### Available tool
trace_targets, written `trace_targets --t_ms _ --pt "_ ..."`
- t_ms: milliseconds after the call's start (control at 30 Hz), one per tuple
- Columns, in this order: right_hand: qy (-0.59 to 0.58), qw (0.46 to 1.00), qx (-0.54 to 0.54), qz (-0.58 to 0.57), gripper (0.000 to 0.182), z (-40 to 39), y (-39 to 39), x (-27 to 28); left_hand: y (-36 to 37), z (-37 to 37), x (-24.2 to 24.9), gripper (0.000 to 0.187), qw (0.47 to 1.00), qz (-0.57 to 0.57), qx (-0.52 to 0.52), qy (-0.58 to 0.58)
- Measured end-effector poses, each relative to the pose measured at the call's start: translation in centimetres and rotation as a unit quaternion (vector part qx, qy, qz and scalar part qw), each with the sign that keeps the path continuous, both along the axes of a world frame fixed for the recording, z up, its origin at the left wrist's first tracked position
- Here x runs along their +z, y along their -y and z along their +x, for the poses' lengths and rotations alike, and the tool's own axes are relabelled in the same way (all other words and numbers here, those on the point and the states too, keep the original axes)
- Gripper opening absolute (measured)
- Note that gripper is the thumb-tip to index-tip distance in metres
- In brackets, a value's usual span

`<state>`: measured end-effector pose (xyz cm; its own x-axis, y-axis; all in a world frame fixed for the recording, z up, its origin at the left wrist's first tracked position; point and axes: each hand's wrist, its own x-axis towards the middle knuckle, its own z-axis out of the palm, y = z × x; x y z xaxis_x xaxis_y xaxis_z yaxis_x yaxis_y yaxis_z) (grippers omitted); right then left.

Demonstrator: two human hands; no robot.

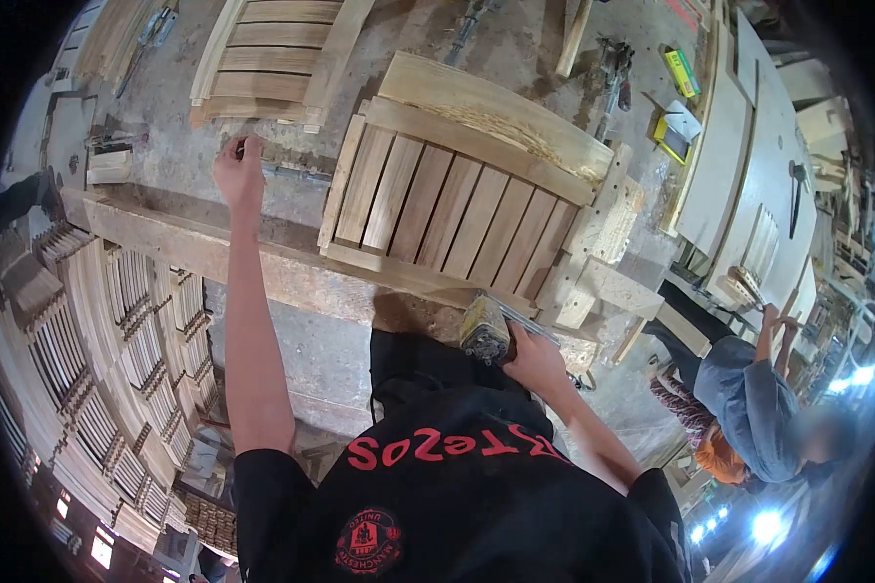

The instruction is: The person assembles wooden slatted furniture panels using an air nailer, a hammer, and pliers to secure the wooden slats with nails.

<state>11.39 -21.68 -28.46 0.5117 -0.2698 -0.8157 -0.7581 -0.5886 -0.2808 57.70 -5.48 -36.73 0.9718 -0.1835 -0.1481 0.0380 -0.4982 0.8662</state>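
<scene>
Wooden slatted panel, at twelve o'clock from view centre; near edge alongside timber beam. Block-headed tool, at four o'clock, clasped in right hand. Left hand, at ten: fingers curled, hold on anything impossible to tell. Grey worktop between left hand and panel. Yellow box, at two: open, contents indiscernible.

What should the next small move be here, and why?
Perhaps a small turn at the left end of the metal bar: the left hand is curled beside it, the bar runs toward the slatted panel, and the right hand grips a block-like tool.
</scene>
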Motion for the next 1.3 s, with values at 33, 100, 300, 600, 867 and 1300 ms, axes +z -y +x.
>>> trace_targets --t_ms 33,100,300,600,867,1300 --pt "-0.008 1.0 -0.002 0.006 0.068 0.0 0.0 0.1 0.0 -0.1 0.1 0.021 1.0 -0.006 0.0 -0.004" --pt "-0.025 1.0 -0.006 0.018 0.068 0.0 0.2 0.3 -0.5 0.4 -0.5 0.023 1.0 0.015 -0.004 0.003" --pt "0.043 0.999 0.031 0.008 0.069 -0.6 -0.5 -0.5 -1.1 1.2 -2.1 0.03 0.994 0.093 -0.034 0.053" --pt "0.076 0.988 0.126 0.056 0.061 11.1 -4.0 -0.2 -0.2 0.6 -0.9 0.027 0.997 0.066 0.004 0.035" --pt "0.086 0.989 0.107 0.055 0.065 11.1 -5.4 -1.4 0.1 0.3 -0.5 0.024 0.997 0.073 0.017 0.027" --pt "0.014 1.0 -0.003 -0.021 0.07 0.7 -2.6 1.3 -0.6 0.9 -1.8 0.026 0.997 0.068 -0.015 0.036"
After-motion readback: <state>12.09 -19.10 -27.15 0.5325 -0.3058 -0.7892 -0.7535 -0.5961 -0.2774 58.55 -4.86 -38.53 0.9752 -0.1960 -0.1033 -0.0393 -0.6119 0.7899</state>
